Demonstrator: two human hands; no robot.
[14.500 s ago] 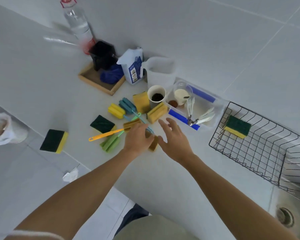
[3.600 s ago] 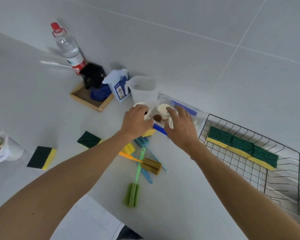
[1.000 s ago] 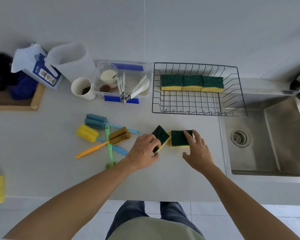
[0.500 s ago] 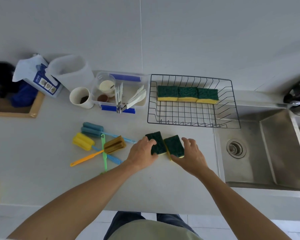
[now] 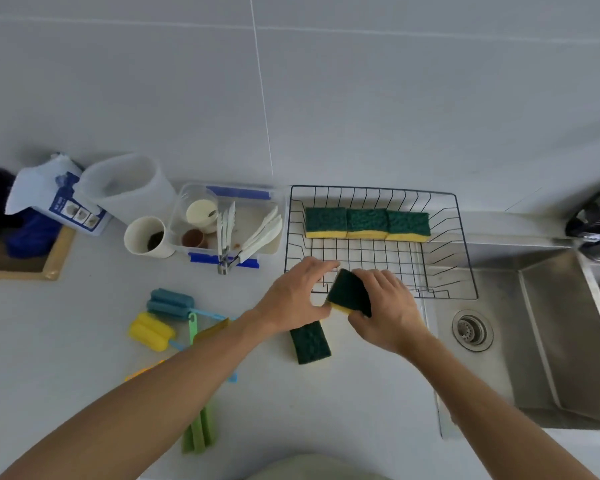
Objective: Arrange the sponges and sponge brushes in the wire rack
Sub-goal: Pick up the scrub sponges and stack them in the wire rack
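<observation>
A black wire rack (image 5: pixel 466 247) stands on the counter beside the sink. Three green-and-yellow sponges (image 5: pixel 367 223) are lined up along its back wall. My right hand (image 5: pixel 390 315) grips another green-and-yellow sponge (image 5: pixel 350 293), tilted, just above the rack's front edge. My left hand (image 5: pixel 297 299) has its fingers stretched toward the rack and its thumb against that sponge's yellow edge. One more sponge (image 5: pixel 310 344) lies flat on the counter under my left wrist. Teal (image 5: pixel 170 303), yellow (image 5: pixel 151 331) and green (image 5: pixel 198 434) sponge brushes lie to the left, partly hidden by my forearm.
A steel sink (image 5: pixel 551 341) with a drain (image 5: pixel 471 330) lies right of the rack. Left of the rack stand a clear container of utensils (image 5: pixel 274 209), a cup (image 5: pixel 148 237), a white jug (image 5: pixel 129 188), a paper bag (image 5: pixel 56 199) and a wooden tray (image 5: pixel 56 261).
My right hand has lifted its sponge off the counter toward the rack's front edge. My left hand let go of the other sponge, which stays on the counter, and moved up to the lifted one.
</observation>
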